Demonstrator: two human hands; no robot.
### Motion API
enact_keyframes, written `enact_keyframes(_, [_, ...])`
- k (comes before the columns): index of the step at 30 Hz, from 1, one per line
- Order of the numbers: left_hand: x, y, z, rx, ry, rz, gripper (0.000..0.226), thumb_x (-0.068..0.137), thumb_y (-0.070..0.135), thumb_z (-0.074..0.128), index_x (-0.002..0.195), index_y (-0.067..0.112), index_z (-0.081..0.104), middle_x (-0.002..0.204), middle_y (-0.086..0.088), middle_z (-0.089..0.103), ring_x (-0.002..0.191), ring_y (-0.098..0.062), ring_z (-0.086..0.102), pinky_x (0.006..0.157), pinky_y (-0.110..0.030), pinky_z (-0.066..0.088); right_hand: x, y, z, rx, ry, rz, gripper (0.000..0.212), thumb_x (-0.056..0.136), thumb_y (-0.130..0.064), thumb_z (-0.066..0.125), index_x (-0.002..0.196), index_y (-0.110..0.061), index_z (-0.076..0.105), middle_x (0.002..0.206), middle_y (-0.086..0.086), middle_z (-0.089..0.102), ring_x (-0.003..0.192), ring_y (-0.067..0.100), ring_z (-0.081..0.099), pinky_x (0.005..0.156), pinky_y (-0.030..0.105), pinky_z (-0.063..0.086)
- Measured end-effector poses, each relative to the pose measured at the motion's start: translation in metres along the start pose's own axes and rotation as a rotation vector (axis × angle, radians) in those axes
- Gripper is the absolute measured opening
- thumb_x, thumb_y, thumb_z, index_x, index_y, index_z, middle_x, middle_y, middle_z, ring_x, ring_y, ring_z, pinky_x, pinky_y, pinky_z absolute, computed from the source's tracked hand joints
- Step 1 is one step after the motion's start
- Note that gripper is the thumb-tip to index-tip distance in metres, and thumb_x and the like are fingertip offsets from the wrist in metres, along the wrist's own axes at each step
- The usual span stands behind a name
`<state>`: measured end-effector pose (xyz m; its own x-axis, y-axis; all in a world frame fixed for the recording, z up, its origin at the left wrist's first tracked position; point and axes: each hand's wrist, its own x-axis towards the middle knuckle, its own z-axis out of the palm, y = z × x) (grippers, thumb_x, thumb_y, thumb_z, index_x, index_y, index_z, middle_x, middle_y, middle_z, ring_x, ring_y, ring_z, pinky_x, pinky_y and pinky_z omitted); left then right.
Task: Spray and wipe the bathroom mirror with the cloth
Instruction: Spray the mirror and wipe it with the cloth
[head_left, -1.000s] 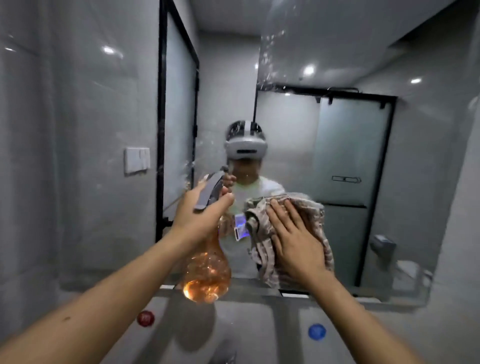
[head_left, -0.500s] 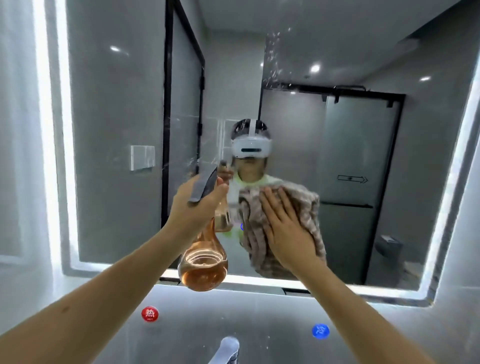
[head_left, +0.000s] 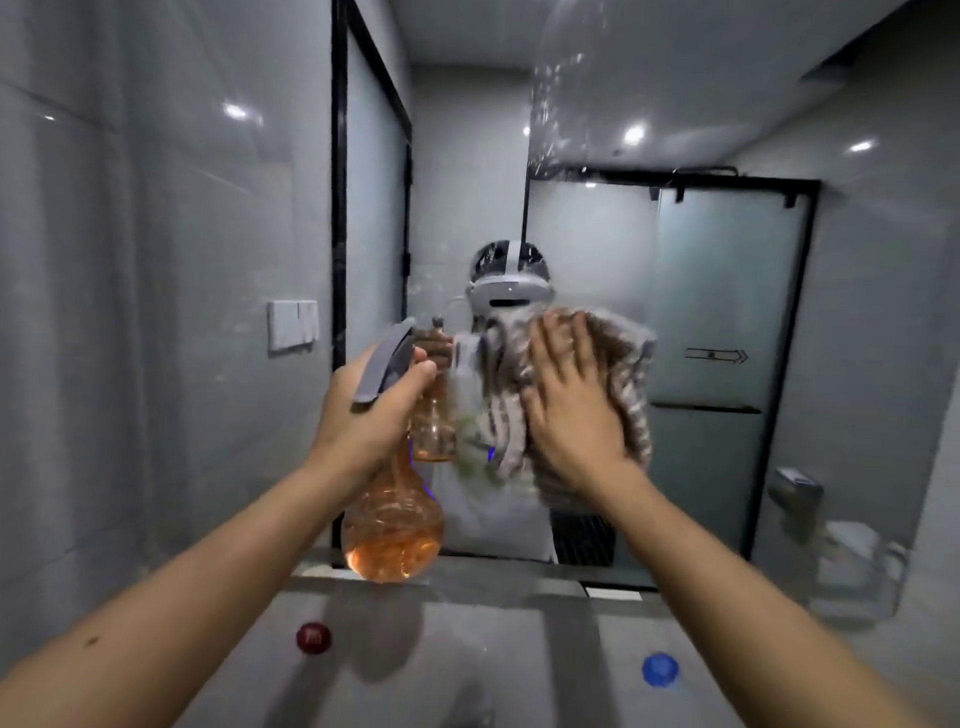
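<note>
The bathroom mirror (head_left: 727, 291) fills the wall ahead, with spray droplets on its upper middle. My right hand (head_left: 571, 400) lies flat on a brown striped cloth (head_left: 631, 374) and presses it against the glass at the centre. My left hand (head_left: 371, 410) grips an orange see-through spray bottle (head_left: 392, 525) by its neck, fingers around the grey trigger head (head_left: 387, 361). The bottle hangs just left of the cloth, close to the glass, with liquid in its round base.
Below the mirror a grey wall strip carries a red hot-water dot (head_left: 313, 637) and a blue cold-water dot (head_left: 660, 669). A tap top (head_left: 470, 719) shows blurred at the bottom edge. The mirror reflects a black-framed shower door and a white wall switch.
My right hand has slid the cloth upward on the glass, over the reflected headset. The spray bottle has stayed in my left hand. The mirror's edge light, lit half a second ago, is dark.
</note>
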<state>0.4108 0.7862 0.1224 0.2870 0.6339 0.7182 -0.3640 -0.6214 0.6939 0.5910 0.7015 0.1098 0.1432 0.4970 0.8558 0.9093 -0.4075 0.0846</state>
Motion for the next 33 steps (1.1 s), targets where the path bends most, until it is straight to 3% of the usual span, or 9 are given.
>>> enact_keyframes(4, [-0.017, -0.015, 0.003, -0.002, -0.112, -0.066, 0.022, 0.078, 0.029, 0.064, 0.080, 0.007, 0.059, 0.069, -0.004, 0.052, 0.069, -0.019, 0.052, 0.065, -0.043, 0.048, -0.101, 0.014, 0.037, -0.081, -0.103, -0.141, 0.056, 0.088, -0.022, 0.032, 0.142, -0.009, 0.024, 0.150, 0.005, 0.024, 0.142, 0.016, -0.007, 0.114, 0.034, 0.007])
enact_keyframes(6, [-0.030, -0.020, 0.007, -0.038, -0.136, -0.100, 0.034, 0.073, 0.031, 0.062, 0.082, -0.002, 0.055, 0.067, -0.008, 0.046, 0.058, -0.017, 0.043, 0.054, -0.034, 0.035, -0.138, 0.037, 0.038, -0.178, -0.162, -0.182, 0.055, 0.089, -0.022, 0.030, 0.143, -0.012, 0.025, 0.148, 0.004, 0.033, 0.142, 0.020, 0.007, 0.113, 0.036, 0.012])
enact_keyframes(9, [-0.047, -0.031, 0.009, -0.048, -0.157, -0.144, 0.016, 0.081, 0.015, 0.062, 0.081, 0.000, 0.058, 0.050, 0.010, 0.044, 0.041, -0.004, 0.035, 0.043, -0.018, 0.030, -0.131, 0.058, 0.022, -0.199, -0.132, -0.109, 0.053, 0.088, -0.025, 0.033, 0.140, -0.016, 0.030, 0.143, -0.001, 0.041, 0.136, 0.020, 0.024, 0.111, 0.035, 0.014])
enact_keyframes(14, [-0.073, -0.042, 0.001, -0.022, -0.170, -0.105, 0.017, 0.086, 0.003, 0.057, 0.099, 0.013, 0.062, 0.052, 0.007, 0.034, 0.042, -0.004, 0.033, 0.044, -0.007, 0.032, -0.085, 0.032, 0.027, -0.103, -0.039, 0.006, 0.055, 0.091, -0.027, 0.028, 0.143, -0.009, 0.020, 0.150, 0.009, 0.027, 0.137, 0.031, 0.013, 0.113, 0.039, -0.001])
enact_keyframes(17, [-0.082, -0.053, -0.007, 0.009, -0.129, -0.109, 0.021, 0.080, 0.018, 0.063, 0.075, -0.001, 0.055, 0.053, 0.007, 0.036, 0.047, -0.006, 0.033, 0.045, -0.013, 0.030, -0.086, 0.004, 0.045, -0.073, 0.005, 0.017, 0.060, 0.091, -0.027, 0.028, 0.145, -0.007, 0.011, 0.151, 0.006, 0.012, 0.140, 0.031, -0.004, 0.113, 0.036, -0.014])
enact_keyframes(20, [-0.091, -0.064, -0.010, 0.091, -0.106, -0.117, 0.021, 0.076, 0.029, 0.059, 0.062, 0.015, 0.051, 0.048, 0.009, 0.041, 0.047, -0.007, 0.033, 0.047, -0.023, 0.029, -0.093, -0.014, 0.055, -0.087, -0.015, -0.036, 0.062, 0.091, -0.027, 0.029, 0.146, -0.011, 0.005, 0.149, 0.004, 0.013, 0.140, 0.023, -0.019, 0.112, 0.034, -0.018])
enact_keyframes(25, [-0.097, -0.071, -0.014, 0.044, -0.095, -0.132, 0.042, 0.070, 0.039, 0.059, 0.076, -0.003, 0.054, 0.057, -0.014, 0.045, 0.052, -0.017, 0.037, 0.051, -0.033, 0.031, -0.111, 0.018, 0.049, -0.085, -0.035, -0.139, 0.053, 0.092, -0.027, 0.031, 0.141, -0.010, 0.024, 0.147, 0.003, 0.022, 0.141, 0.013, -0.012, 0.114, 0.027, -0.010])
enact_keyframes(29, [-0.096, -0.069, -0.021, 0.033, -0.081, -0.172, 0.003, 0.082, 0.017, 0.064, 0.082, 0.018, 0.061, 0.074, 0.008, 0.064, 0.069, 0.001, 0.061, 0.066, -0.016, 0.045, -0.127, 0.044, 0.043, -0.036, 0.011, 0.019, 0.055, 0.090, -0.030, 0.030, 0.142, -0.018, 0.017, 0.149, 0.001, 0.016, 0.142, 0.015, -0.007, 0.112, 0.027, -0.001])
enact_keyframes(33, [-0.096, -0.077, -0.036, 0.028, -0.061, -0.191, 0.011, 0.078, 0.024, 0.065, 0.088, 0.025, 0.062, 0.091, -0.001, 0.068, 0.087, -0.006, 0.065, 0.078, -0.022, 0.049, -0.126, 0.037, 0.051, -0.064, 0.034, 0.034, 0.059, 0.086, -0.030, 0.031, 0.141, -0.018, 0.014, 0.147, 0.005, 0.018, 0.137, 0.028, 0.002, 0.107, 0.038, 0.008])
